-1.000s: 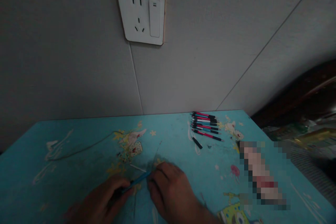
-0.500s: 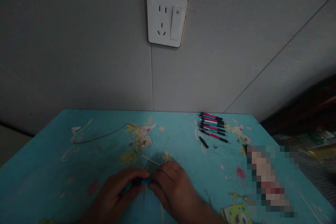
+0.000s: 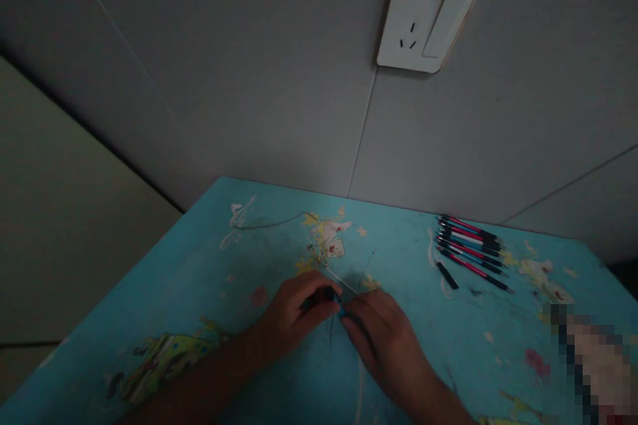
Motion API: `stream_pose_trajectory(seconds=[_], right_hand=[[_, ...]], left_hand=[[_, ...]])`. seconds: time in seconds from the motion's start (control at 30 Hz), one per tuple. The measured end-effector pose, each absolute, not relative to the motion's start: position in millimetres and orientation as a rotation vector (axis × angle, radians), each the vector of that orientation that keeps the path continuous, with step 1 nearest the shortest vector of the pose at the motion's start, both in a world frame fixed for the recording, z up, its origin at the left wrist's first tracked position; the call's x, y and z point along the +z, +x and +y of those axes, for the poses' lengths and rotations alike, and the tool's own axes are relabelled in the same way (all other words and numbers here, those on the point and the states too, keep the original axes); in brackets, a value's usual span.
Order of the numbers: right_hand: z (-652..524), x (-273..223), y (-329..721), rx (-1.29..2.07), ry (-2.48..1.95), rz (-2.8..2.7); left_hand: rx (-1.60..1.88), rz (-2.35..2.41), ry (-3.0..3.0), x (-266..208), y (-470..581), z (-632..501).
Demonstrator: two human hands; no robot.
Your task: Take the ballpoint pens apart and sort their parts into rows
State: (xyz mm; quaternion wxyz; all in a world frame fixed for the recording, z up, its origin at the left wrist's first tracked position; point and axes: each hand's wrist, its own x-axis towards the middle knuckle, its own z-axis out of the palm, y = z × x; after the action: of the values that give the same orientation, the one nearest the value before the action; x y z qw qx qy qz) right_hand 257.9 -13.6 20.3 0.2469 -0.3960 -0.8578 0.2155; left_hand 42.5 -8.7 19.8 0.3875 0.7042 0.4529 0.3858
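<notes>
Between my two hands, near the middle of the table, is a blue and black pen (image 3: pixel 341 306), mostly covered by fingers. My left hand (image 3: pixel 299 302) is closed on its dark end, thumb and index finger pinching it. My right hand (image 3: pixel 386 329) is closed around the blue end, fingers bent over it. Just beyond the right fingers a thin white stick (image 3: pixel 341 279) lies on the table, its near end hidden by the hand. Whether the pen is whole or a part of one, I cannot tell.
Several red, blue and black pens (image 3: pixel 471 246) lie in a row at the back right. A short black tube (image 3: pixel 447 275) lies in front of them. The blue patterned tabletop (image 3: pixel 164 292) meets a grey wall with a white socket plate (image 3: pixel 433 10). A pixelated patch covers the right edge.
The view has swung left, so the table, pens and socket sit further right in the picture. Both hands stay close together on the blue and black pen.
</notes>
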Motion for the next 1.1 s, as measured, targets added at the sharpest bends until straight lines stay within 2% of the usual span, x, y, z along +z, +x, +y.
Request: stream_pose_trajectory(seconds=[0.3, 0.47, 0.7, 0.93, 1.1], right_hand=[[-13.5, 22.1, 259.4, 0.484, -1.147, -2.313], [-7.4, 12.6, 261.0, 0.354, -1.351, -2.193], [-5.5, 8.4, 261.9, 0.328, -1.414, -2.217], [-6.1, 16.5, 261.6, 0.367, -1.405, -2.252], [-6.9, 20.3, 262.5, 0.364, -1.441, -2.302]], left_hand=[[1.149, 1.017, 1.863, 13.1, 35.5, -10.8], [1.136, 1.027, 1.95, 14.6, 36.9, -9.0], [1.143, 1.063, 1.929, 21.3, 39.5, -11.7], [1.21, 1.412, 1.572, 13.6, 38.1, -9.8], [1.115, 1.402, 1.328, 12.7, 37.4, -1.5]])
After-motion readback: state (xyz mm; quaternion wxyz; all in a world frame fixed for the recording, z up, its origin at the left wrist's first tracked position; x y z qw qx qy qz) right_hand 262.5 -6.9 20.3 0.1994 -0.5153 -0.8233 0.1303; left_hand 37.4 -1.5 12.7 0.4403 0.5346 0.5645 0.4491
